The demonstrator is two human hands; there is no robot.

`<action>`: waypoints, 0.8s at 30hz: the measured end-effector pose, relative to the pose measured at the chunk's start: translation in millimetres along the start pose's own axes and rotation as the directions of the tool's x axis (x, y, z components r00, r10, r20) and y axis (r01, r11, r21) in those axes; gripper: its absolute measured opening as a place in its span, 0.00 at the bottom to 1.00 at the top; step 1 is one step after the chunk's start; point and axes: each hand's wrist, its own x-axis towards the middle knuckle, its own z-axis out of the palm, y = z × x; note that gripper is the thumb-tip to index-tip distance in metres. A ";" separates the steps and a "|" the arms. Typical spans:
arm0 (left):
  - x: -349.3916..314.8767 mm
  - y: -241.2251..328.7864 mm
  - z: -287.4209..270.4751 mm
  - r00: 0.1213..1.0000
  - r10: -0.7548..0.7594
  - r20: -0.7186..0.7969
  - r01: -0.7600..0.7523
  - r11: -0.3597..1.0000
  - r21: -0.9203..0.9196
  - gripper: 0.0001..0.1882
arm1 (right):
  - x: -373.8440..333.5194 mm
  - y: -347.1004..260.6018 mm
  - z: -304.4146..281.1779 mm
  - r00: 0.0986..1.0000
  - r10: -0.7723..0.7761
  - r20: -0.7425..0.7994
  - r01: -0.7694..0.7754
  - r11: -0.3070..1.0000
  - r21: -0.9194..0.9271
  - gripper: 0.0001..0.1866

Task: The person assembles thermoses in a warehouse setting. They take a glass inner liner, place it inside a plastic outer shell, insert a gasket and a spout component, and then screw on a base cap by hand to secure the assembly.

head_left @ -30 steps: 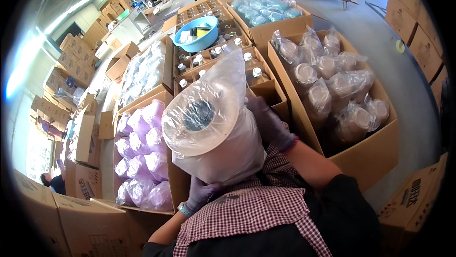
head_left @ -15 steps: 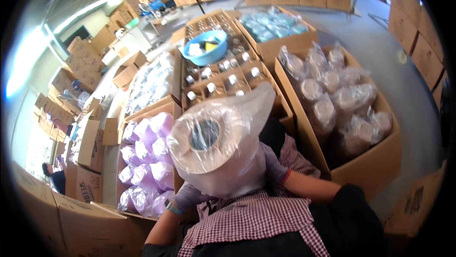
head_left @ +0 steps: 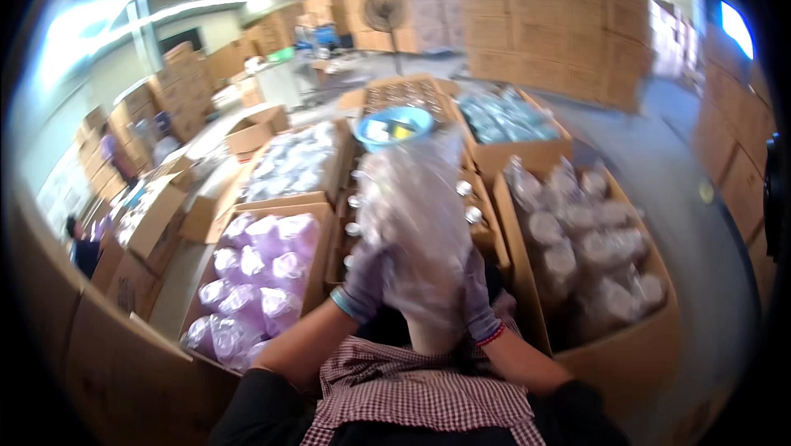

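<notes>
My left hand (head_left: 367,280), in a greyish-purple glove, grips one side of a beige cylinder in a clear plastic bag (head_left: 416,240). On the opposite side, my right hand (head_left: 478,291), gloved alike, holds the same bundle. It stands roughly upright in front of my checked apron, blurred, its loose plastic at the top; the exact kind of item cannot be made out. Behind it is a divided carton of bottles with white caps (head_left: 473,214), partly hidden. To the left sits a carton of purple bagged items (head_left: 247,281); to the right, a carton of beige bagged ones (head_left: 593,240).
A light-blue basin (head_left: 416,119) rests on the middle cartons. Further off are cartons of teal bagged items (head_left: 503,119) and clear-wrapped ones (head_left: 292,162). Stacked boxes (head_left: 552,26) and a standing fan (head_left: 384,14) are at the back. Another person (head_left: 82,248) is at far left.
The bundle has moved away from my body and tipped, so its round top with the dark centre no longer shows. Both hands now show on its sides. The head view has tilted up.
</notes>
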 end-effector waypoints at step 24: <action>53.4 -275.0 252.0 0.302 -0.088 0.949 -0.068 0.991 0.114 0.23 | -112.7 -324.9 -16.5 0.949 -0.260 -0.177 -0.282 -0.455 -0.845 0.46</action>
